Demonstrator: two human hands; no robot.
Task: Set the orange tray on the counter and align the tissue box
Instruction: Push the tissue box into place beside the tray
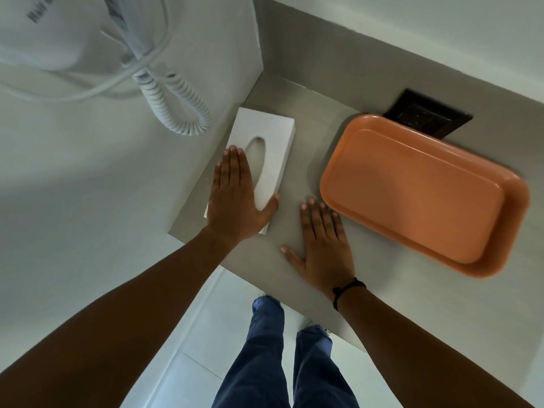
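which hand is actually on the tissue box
The left hand: it lies on the white tissue box. The right hand rests flat on the counter.

This looks like a bathroom or vanity corner, most likely in a hotel room. A white wall-mounted hair dryer (56, 33) hangs at the upper left, part of its printed label readable as "Hair", with a coiled white cord (176, 104) looping down from it. Below it a grey stone-like surface (318, 113) runs into a corner between plain pale walls. On that surface sit a white tissue box (272, 136) with an oval slot and an orange tray (418, 195), the kind used for guest toiletries. A black socket plate (426, 116) is set at the back, and the floor (235, 313) has large pale tiles.
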